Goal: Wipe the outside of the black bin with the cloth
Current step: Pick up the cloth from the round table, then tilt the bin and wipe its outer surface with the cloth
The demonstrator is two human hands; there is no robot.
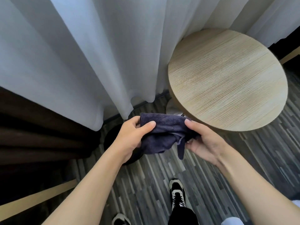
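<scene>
Above the striped floor [162, 184], both hands hold the dark blue cloth [162, 135] betw. them, bunched, one tail hanging down. Left hand [131, 137] grips its left side, thumb on top, fingers curled under. Right hand [204, 142] pinches the right end, thumb on top. Black bin [110, 138] stands on the floor directly below the left hand, mostly hidden by wrist & cloth, beside the hem of the white curtain [81, 62]. Round wooden table [227, 82] sits to the right, near the cloth. Two sneakers [177, 194] show at the bottom edge.
</scene>
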